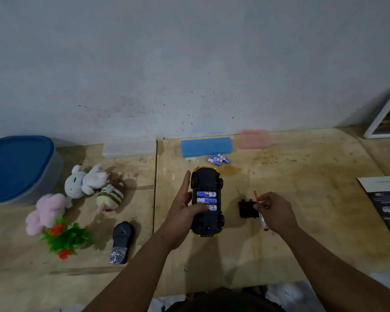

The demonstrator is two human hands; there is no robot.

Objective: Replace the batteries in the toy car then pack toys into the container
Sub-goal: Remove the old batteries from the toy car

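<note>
The yellow toy car (206,179) lies upside down on the wooden table, its black underside up and three batteries (206,200) showing in the uncovered bay. My left hand (184,212) holds the car from its left side, thumb pressing on the nearest battery. My right hand (274,210) pinches a red screwdriver (260,210) and touches the black battery cover (247,208) lying right of the car. Several loose batteries (218,159) lie beyond the car. The blue-lidded container (18,167) stands at far left.
A white plush rabbit (83,180), a pink plush (46,212), a striped bee plush (110,197), a plastic plant (64,238) and a black remote (122,240) lie at left. Clear (129,149), blue (206,146) and pink (254,138) boxes line the wall. Papers (385,203) lie right.
</note>
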